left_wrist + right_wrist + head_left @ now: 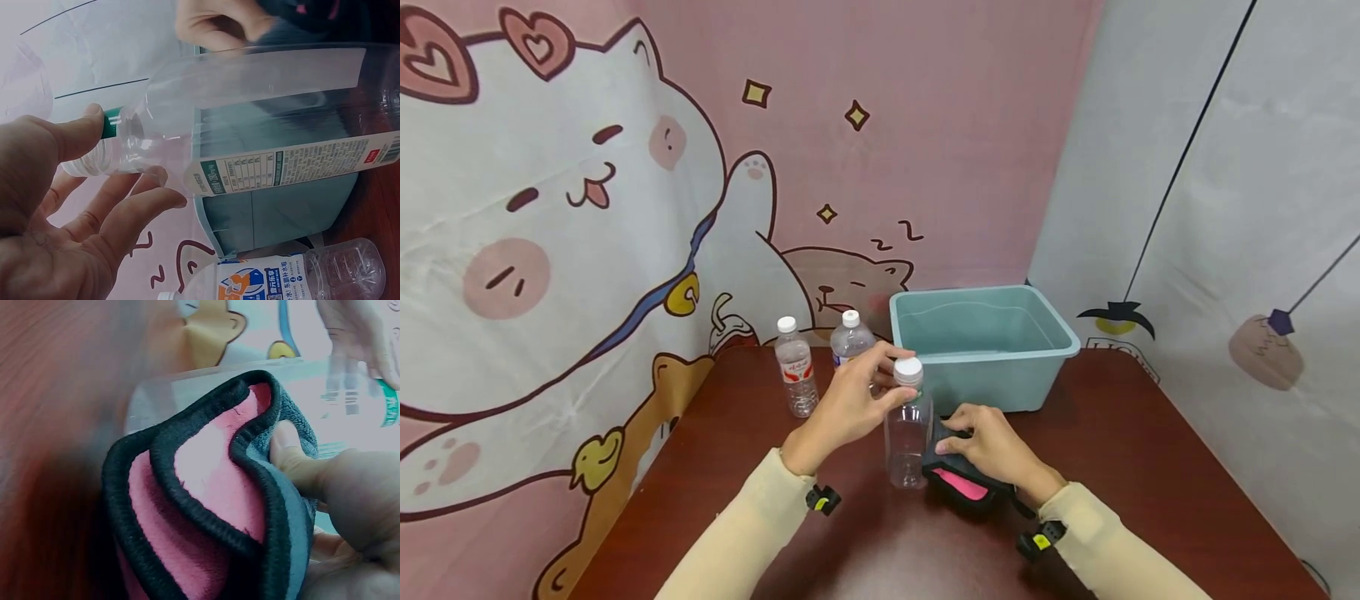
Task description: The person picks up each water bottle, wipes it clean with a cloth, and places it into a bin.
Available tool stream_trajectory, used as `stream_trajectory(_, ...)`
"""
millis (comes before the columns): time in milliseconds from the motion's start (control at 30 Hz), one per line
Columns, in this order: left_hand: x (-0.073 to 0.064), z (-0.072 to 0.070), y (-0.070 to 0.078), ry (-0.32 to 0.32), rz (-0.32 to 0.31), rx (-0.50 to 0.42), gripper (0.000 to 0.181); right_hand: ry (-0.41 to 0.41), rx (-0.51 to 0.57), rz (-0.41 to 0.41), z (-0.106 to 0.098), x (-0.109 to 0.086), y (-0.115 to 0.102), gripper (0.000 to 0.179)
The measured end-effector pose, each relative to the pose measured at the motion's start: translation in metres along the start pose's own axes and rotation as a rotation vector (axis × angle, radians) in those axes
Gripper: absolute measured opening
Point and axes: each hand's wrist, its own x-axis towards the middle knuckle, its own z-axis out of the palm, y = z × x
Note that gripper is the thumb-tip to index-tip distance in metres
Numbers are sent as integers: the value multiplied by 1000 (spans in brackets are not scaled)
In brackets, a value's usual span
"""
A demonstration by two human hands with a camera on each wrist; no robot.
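My left hand (848, 408) grips a clear plastic bottle (907, 446) by its neck, just under the white cap (908, 371). In the left wrist view the thumb lies on a green band (111, 122) at the neck, with the fingers on the other side. The bottle stands upright and has a printed label (300, 165). Close to its right, my right hand (996, 447) holds a folded cloth (958, 482), grey outside and pink inside with black edging. Seen from the right wrist, the cloth (209, 481) bunches in folds beside the bottle, the thumb pressing its grey side.
A light blue plastic bin (992, 379) stands behind the hands. Two more bottles are at the back left: one with a red and white label (797, 371) and another with a white cap (850, 333), partly hidden by my left hand. All are on a dark red-brown table (1120, 467).
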Motion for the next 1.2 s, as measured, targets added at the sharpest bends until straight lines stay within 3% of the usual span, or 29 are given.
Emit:
stream_trajectory(167,1,1,-4,4,6,-12,53,46,24,19,-12,4,-11,33)
stream_trajectory(333,2,1,-5,7,7,-11,53,136,47,-26,-20,10,-18,22)
stream_trajectory(600,0,1,-4,10,-14,-36,55,237,143,-64,-20,18,-26,32)
stream_trajectory(800,0,1,-4,28,-2,-39,56,271,159,-79,-24,26,-39,33)
stream_trajectory(1033,-1,1,-4,30,-33,-37,54,291,275,-102,-27,32,-51,25)
stream_trajectory(1200,-2,0,-3,29,-51,-36,56,272,258,-77,-29,33,-53,26)
